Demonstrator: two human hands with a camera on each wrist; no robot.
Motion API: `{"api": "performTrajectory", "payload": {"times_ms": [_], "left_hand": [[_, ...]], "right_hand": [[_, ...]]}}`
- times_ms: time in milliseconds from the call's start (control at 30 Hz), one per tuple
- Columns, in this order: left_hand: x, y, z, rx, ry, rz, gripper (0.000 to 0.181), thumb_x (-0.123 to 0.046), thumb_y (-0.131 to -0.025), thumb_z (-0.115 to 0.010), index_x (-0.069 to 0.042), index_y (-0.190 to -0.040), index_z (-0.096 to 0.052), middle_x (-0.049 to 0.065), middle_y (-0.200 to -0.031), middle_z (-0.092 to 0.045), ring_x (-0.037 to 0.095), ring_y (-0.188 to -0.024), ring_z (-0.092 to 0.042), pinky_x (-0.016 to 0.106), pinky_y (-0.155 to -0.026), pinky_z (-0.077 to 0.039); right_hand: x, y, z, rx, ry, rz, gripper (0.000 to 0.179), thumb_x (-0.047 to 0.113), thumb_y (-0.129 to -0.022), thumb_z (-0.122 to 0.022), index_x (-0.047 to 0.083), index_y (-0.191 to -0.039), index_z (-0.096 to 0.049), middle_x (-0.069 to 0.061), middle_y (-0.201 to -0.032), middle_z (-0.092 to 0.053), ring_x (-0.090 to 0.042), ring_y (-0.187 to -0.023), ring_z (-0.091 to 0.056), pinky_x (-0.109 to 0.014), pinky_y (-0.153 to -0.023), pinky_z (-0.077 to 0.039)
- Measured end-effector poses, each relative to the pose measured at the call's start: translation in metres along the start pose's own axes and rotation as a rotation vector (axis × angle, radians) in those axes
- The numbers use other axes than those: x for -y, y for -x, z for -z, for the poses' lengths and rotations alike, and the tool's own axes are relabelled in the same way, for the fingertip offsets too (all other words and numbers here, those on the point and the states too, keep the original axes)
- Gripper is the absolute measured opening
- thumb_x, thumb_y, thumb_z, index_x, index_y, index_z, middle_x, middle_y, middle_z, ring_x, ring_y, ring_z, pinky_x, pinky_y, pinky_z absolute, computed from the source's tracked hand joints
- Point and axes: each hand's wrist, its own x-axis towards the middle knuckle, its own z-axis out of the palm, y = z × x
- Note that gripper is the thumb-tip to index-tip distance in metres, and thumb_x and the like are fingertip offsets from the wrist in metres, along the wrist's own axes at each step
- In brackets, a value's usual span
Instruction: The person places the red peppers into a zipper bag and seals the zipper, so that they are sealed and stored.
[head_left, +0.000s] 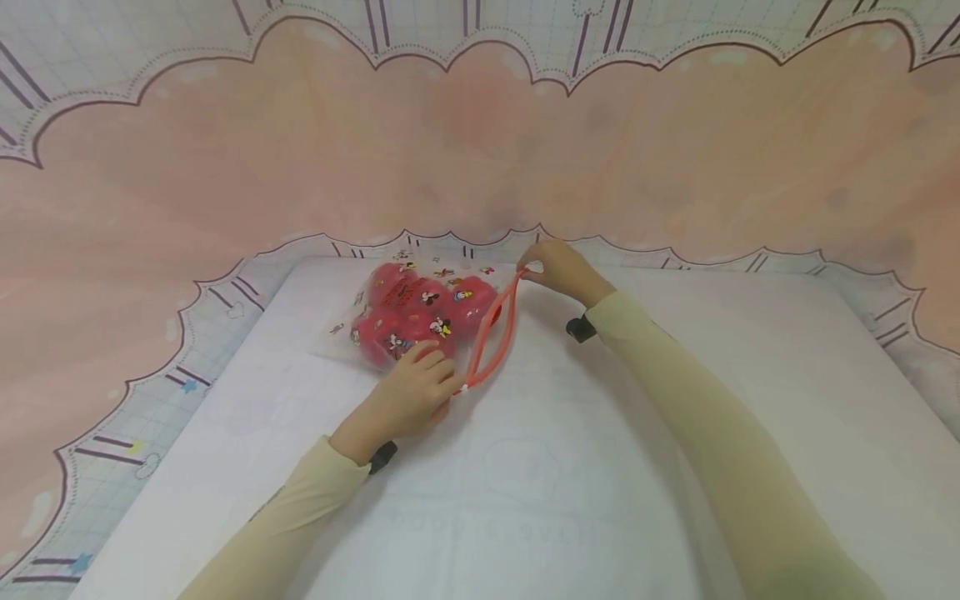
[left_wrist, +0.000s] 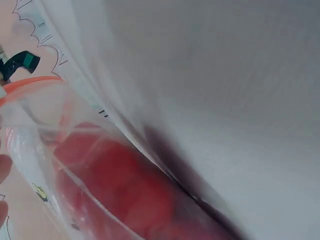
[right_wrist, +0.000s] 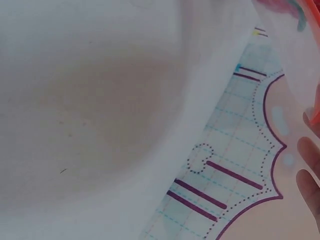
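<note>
A clear zip bag [head_left: 337,333] printed with cartoon figures lies towards the back of the white table, its mouth facing right. Several rounded red objects [left_wrist: 115,180] fill it; their kind is blurred by the plastic. The bag's orange-red zip rim [head_left: 512,321] stands spread into a long loop. At the far end of the rim, my right hand [head_left: 561,271] pinches it between thumb and fingers. My left hand [head_left: 416,387] grips the near end, beside a small white slider [head_left: 464,387], with its fingers over the bag's front corner. Right fingers [right_wrist: 310,150] show at the right wrist view's edge.
The white table [head_left: 750,350] extends around the bag on all sides. A pink cloth [head_left: 480,150] with a scalloped, striped border hangs behind and beside it. Small black devices [head_left: 581,327] sit under both wrists.
</note>
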Motion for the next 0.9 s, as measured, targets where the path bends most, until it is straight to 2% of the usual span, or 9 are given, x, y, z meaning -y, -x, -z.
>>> {"api": "performTrajectory", "payload": {"times_ms": [167, 400, 567, 667, 900], "left_hand": [[0.003, -0.003, 0.004, -0.075, -0.026, 0.043, 0.020, -0.016, -0.068, -0.074, -0.009, -0.082, -0.062, 0.004, -0.078, -0.062, 0.022, -0.078, -0.056, 0.040, -0.087, -0.046], [0.004, -0.007, 0.012, -0.111, -0.039, 0.093, 0.019, -0.015, -0.069, -0.075, -0.008, -0.081, -0.062, 0.005, -0.077, -0.062, 0.022, -0.076, -0.057, 0.042, -0.089, -0.047], [0.005, -0.007, 0.012, -0.131, -0.040, 0.117, 0.015, -0.014, -0.070, -0.072, -0.008, -0.080, -0.062, 0.005, -0.075, -0.062, 0.022, -0.076, -0.060, 0.044, -0.091, -0.047], [0.005, -0.006, 0.012, -0.133, -0.042, 0.126, 0.018, -0.015, -0.069, -0.074, -0.008, -0.080, -0.062, 0.005, -0.076, -0.062, 0.022, -0.077, -0.060, 0.044, -0.090, -0.047], [0.007, -0.004, 0.012, -0.148, -0.043, 0.140, 0.018, -0.016, -0.070, -0.074, -0.008, -0.079, -0.061, 0.006, -0.075, -0.061, 0.023, -0.075, -0.059, 0.043, -0.091, -0.047]], "right_hand": [[-0.003, 0.003, -0.002, 0.024, 0.032, -0.004, 0.021, 0.014, -0.084, -0.069, 0.006, -0.103, -0.071, -0.011, -0.107, -0.070, -0.029, -0.109, -0.060, -0.040, -0.100, -0.045], [-0.005, 0.009, -0.005, 0.052, 0.057, -0.016, 0.023, 0.014, -0.082, -0.071, 0.010, -0.105, -0.070, -0.010, -0.112, -0.068, -0.028, -0.113, -0.057, -0.042, -0.102, -0.042], [0.004, 0.019, -0.002, 0.028, 0.071, 0.025, 0.028, 0.015, -0.082, -0.070, 0.008, -0.110, -0.068, -0.011, -0.114, -0.067, -0.028, -0.115, -0.056, -0.042, -0.102, -0.043], [0.014, 0.027, 0.000, -0.022, 0.065, 0.094, 0.030, 0.015, -0.083, -0.069, 0.008, -0.112, -0.067, -0.011, -0.115, -0.066, -0.028, -0.115, -0.057, -0.042, -0.101, -0.044], [0.050, 0.048, 0.005, -0.206, 0.032, 0.358, 0.031, 0.011, -0.079, -0.074, 0.006, -0.108, -0.068, -0.010, -0.110, -0.067, -0.025, -0.107, -0.060, -0.037, -0.091, -0.051]]}}
